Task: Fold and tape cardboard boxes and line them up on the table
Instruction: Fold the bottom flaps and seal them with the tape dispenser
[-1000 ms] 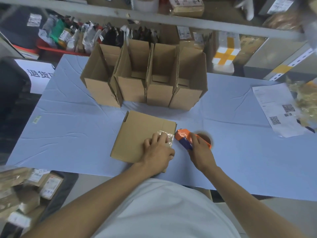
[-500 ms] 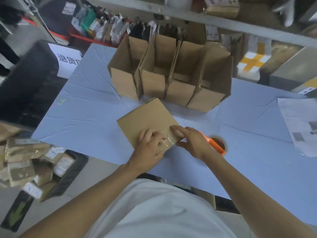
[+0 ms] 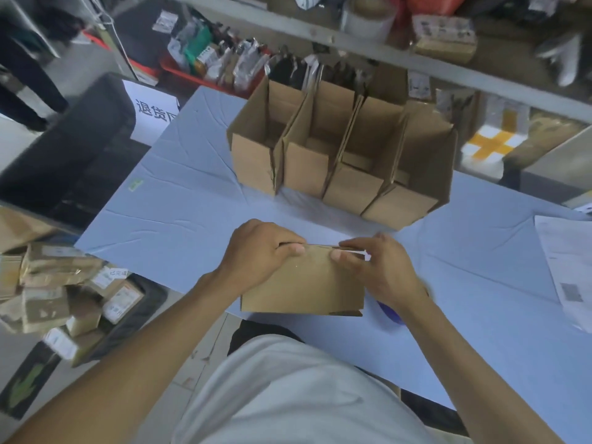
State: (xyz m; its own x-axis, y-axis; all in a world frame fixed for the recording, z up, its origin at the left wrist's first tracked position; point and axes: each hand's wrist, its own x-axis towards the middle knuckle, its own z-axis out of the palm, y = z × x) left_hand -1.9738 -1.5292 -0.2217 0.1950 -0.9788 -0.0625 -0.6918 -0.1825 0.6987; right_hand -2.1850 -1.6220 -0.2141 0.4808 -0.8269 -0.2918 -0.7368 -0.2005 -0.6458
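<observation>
Cardboard, flat and brown, the box (image 3: 304,283) sits at centre frame on the blue worktop (image 3: 179,216). The left hand (image 3: 259,251) grips its top edge with curled fingers; the right hand (image 3: 381,267) pinches that same edge just beside it. Four open boxes (image 3: 339,158) stand in a row, touching, in the upper centre.

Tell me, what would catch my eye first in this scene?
Two bare hands, the left hand and the right hand, grip the top edge of a cardboard box at the near edge of the blue table. Behind it stands a row of open boxes.
</observation>
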